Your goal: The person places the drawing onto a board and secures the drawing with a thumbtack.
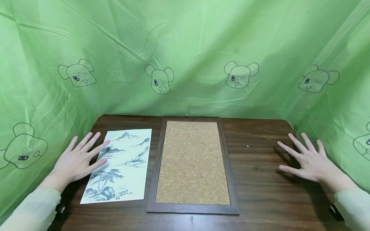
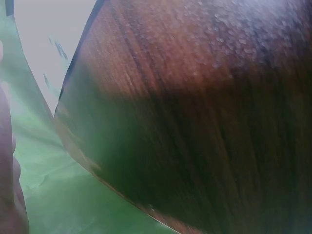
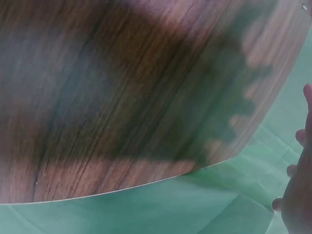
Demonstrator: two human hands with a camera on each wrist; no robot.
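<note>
The left hand (image 1: pixel 75 162) and right hand (image 1: pixel 313 163) are spread wide, holding nothing. The board (image 1: pixel 193 163) lies between, right of the picture (image 1: pixel 130 178), probably so both can reach.

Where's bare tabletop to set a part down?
Largest: tabletop between the framed corkboard and the right hand, except a tiny shiny piece toward its far edge. Narrower: strip along the corkboard's near side. Crowded: left, where the ink-landscape sheet beside the corkboard is partly covered by the left hand.
</note>
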